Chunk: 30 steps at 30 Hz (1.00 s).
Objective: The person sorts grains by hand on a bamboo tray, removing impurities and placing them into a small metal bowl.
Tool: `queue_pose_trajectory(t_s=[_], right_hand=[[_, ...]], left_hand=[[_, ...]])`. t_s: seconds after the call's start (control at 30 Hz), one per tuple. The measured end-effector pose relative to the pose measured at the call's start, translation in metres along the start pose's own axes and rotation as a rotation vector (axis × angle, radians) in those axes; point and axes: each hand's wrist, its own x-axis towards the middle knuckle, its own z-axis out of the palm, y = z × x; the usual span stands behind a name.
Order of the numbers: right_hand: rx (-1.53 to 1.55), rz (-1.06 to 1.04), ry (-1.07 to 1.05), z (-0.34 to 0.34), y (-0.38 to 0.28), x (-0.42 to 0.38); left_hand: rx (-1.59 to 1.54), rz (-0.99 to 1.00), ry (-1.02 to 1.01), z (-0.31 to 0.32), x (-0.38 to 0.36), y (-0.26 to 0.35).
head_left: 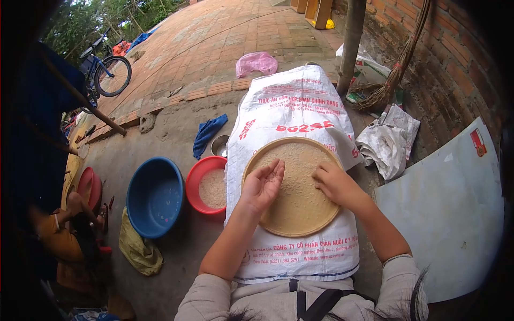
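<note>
A round, shallow winnowing tray (292,222) lies on a white printed sack spread over my lap. Pale rice grains (297,160) are scattered thinly across it, thicker toward the far side. Over the tray's left part, my left hand (263,184) is turned palm up with its fingers loosely curved, and I see nothing held in it. My right hand (336,184) is at the right part of the tray, back up. Its fingers are bent down and drawn together at the grains; what is between the fingertips is hidden.
Left of the sack (294,262) stand a red basin (191,187) with rice, a metal bowl (219,145) and a large blue basin (155,198). Another person (75,230) sits at far left. A broom (393,85), crumpled sacks (391,139) and a pale sheet (444,214) lie right.
</note>
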Motion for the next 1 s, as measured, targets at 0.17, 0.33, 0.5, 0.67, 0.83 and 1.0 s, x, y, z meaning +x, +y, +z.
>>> queue_pose_trajectory(t_s=[0.17,0.33,0.5,0.67,0.83,1.0], right_hand=[[0.036,0.029,-0.031,0.009,0.006,0.004],[0.149,-0.083,0.175,0.006,-0.039,0.037],[0.209,-0.252,0.174,0.009,-0.066,0.05],[-0.005,-0.06,0.399,-0.005,-0.036,0.041],[0.02,0.484,0.319,0.03,0.025,0.006],[-0.037,0.586,0.317,0.048,0.05,-0.005]], left_hand=[[0.096,0.119,0.063,-0.004,-0.008,0.005],[0.161,0.064,0.07,0.002,-0.005,-0.01],[0.027,-0.2,-0.385,-0.021,0.011,-0.005],[-0.143,0.064,-0.016,-0.009,-0.018,0.019],[-0.124,0.306,-0.061,-0.052,-0.048,0.074],[0.045,0.446,0.07,-0.069,-0.087,0.097]])
